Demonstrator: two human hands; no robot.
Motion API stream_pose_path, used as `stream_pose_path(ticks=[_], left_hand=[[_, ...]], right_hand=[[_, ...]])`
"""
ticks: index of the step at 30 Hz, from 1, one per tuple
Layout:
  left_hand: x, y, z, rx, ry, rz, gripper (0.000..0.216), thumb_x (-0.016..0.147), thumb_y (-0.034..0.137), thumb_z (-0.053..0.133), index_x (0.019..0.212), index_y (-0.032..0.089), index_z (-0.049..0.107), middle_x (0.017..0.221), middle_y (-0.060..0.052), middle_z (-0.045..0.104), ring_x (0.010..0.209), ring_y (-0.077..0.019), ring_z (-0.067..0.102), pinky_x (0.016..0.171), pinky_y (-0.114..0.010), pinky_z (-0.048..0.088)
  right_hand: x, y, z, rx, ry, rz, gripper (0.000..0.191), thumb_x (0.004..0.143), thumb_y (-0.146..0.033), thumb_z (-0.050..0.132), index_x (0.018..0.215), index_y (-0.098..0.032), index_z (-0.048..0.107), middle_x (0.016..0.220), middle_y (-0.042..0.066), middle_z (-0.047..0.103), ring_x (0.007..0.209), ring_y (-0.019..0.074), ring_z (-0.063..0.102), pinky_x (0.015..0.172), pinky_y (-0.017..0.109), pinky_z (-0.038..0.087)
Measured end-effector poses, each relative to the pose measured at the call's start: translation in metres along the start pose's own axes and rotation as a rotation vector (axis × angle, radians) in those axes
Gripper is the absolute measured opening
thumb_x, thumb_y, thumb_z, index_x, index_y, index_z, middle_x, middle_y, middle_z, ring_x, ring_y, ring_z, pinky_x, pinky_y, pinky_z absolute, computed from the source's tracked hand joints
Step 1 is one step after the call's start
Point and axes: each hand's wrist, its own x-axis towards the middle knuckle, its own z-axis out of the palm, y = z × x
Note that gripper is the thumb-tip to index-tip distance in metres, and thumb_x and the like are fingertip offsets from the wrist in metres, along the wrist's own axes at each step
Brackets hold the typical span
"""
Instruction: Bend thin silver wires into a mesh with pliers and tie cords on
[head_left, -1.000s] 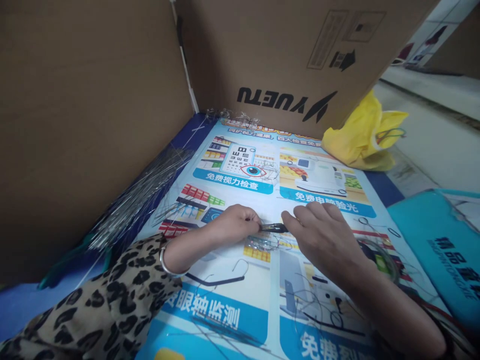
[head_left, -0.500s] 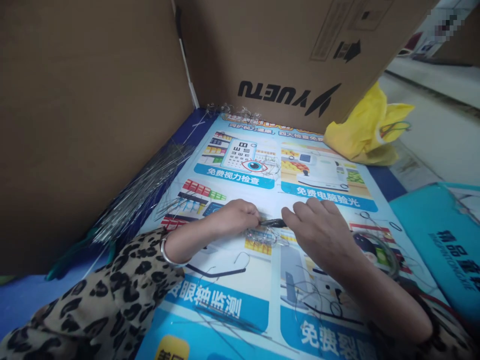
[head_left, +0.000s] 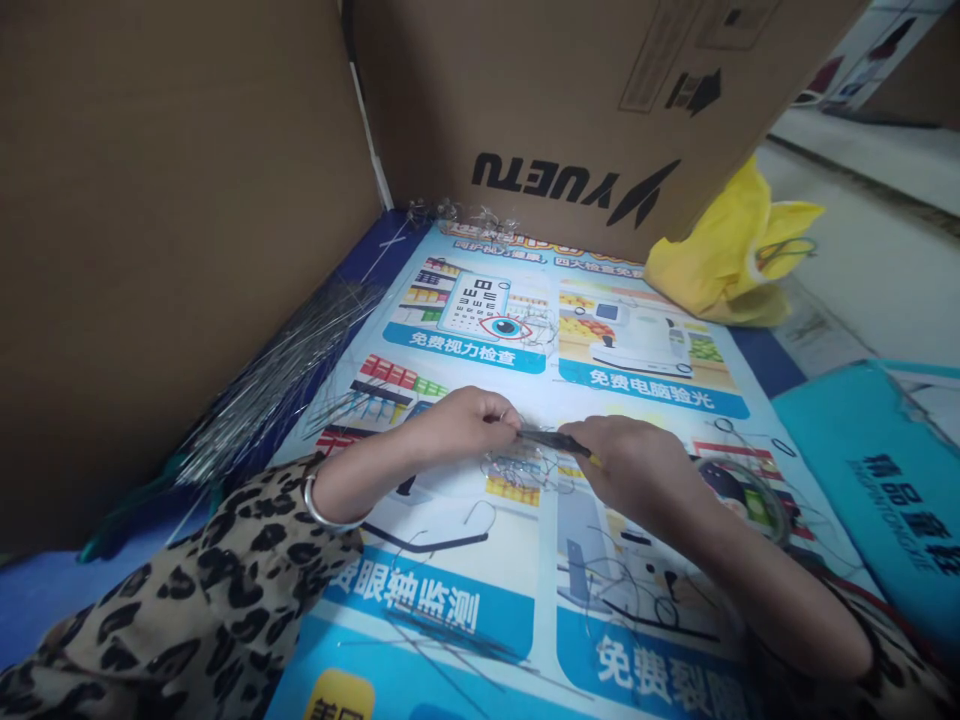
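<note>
My right hand [head_left: 637,465] is closed around a pair of dark narrow-jawed pliers [head_left: 553,439], with a bit of yellow handle showing by the fingers. The jaws point left and reach the fingertips of my left hand [head_left: 465,425]. That hand is pinched on a thin wire, mostly hidden by the fingers, at the tip of the pliers. Just under both hands lies a small tangle of bent wire pieces [head_left: 517,468] on the printed poster [head_left: 547,395]. Further bent and straight wires [head_left: 450,640] are scattered over the poster's lower part.
A bundle of long straight wires [head_left: 277,375] lies at the left beside a cardboard panel [head_left: 172,200]. Small wire pieces [head_left: 487,222] sit along the back panel. At right are a wire coil [head_left: 776,505], a yellow bag [head_left: 720,260] and a turquoise box [head_left: 847,430].
My right hand has turned, its knuckles lower, and the pliers now tilt down to the right with more of them showing. My left hand stays in its pinch. The view has shifted slightly.
</note>
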Motion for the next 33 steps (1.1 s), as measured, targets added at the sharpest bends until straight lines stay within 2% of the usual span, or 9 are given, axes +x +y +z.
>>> stream_pose_path(ticks=[4, 10, 13, 16, 21, 33], left_hand=[[-0.0002, -0.0007, -0.0002, 0.115, -0.023, 0.038, 0.013, 0.068, 0.018, 0.048, 0.068, 0.015, 0.061, 0.059, 0.003, 0.053, 0.056, -0.0083, 0.044, 0.055, -0.02, 0.033], [0.0007, -0.0041, 0.002, 0.191, -0.031, 0.044, 0.015, 0.069, 0.02, 0.048, 0.069, 0.015, 0.062, 0.061, 0.002, 0.054, 0.059, -0.0097, 0.044, 0.054, -0.02, 0.032], [0.001, -0.0048, 0.001, 0.176, -0.048, 0.034, 0.015, 0.069, 0.022, 0.048, 0.069, 0.015, 0.062, 0.059, 0.003, 0.052, 0.058, -0.0098, 0.043, 0.054, -0.02, 0.032], [0.0009, -0.0043, -0.0011, 0.166, -0.068, 0.019, 0.015, 0.069, 0.023, 0.048, 0.069, 0.015, 0.061, 0.059, 0.003, 0.051, 0.058, -0.0095, 0.043, 0.053, -0.02, 0.032], [-0.0001, -0.0016, -0.0029, 0.14, -0.093, -0.012, 0.014, 0.07, 0.022, 0.048, 0.07, 0.015, 0.06, 0.06, 0.003, 0.051, 0.058, -0.0093, 0.043, 0.054, -0.02, 0.033], [0.0012, -0.0021, -0.0008, 0.064, -0.107, -0.065, 0.013, 0.069, 0.02, 0.049, 0.07, 0.014, 0.06, 0.06, 0.003, 0.052, 0.056, -0.0084, 0.044, 0.055, -0.021, 0.033]], right_hand=[[0.0005, -0.0002, -0.0033, 0.082, -0.134, 0.056, 0.017, 0.079, -0.022, 0.046, 0.083, -0.027, 0.063, 0.079, -0.002, 0.067, 0.07, 0.0143, 0.059, 0.053, 0.023, 0.026], [-0.001, 0.0018, -0.0036, 0.108, -0.224, 0.056, 0.021, 0.08, -0.024, 0.046, 0.088, -0.029, 0.065, 0.078, -0.002, 0.068, 0.067, 0.0147, 0.059, 0.054, 0.024, 0.028], [-0.0008, 0.0022, -0.0039, 0.094, -0.16, -0.015, 0.022, 0.079, -0.02, 0.047, 0.092, -0.026, 0.064, 0.082, 0.0, 0.066, 0.072, 0.0147, 0.056, 0.059, 0.024, 0.03], [0.0004, 0.0016, -0.0046, -0.018, -0.034, -0.12, 0.022, 0.077, -0.015, 0.049, 0.092, -0.021, 0.064, 0.079, 0.004, 0.062, 0.076, 0.0163, 0.051, 0.066, 0.027, 0.029], [0.0014, 0.0005, -0.0034, -0.201, 0.146, -0.143, 0.021, 0.077, -0.016, 0.051, 0.092, -0.021, 0.064, 0.074, 0.004, 0.058, 0.074, 0.0189, 0.045, 0.065, 0.031, 0.023], [-0.003, -0.0019, -0.0034, -0.357, 0.248, -0.201, 0.013, 0.081, -0.015, 0.048, 0.083, -0.022, 0.059, 0.067, 0.003, 0.05, 0.07, 0.0196, 0.038, 0.064, 0.035, 0.018]])
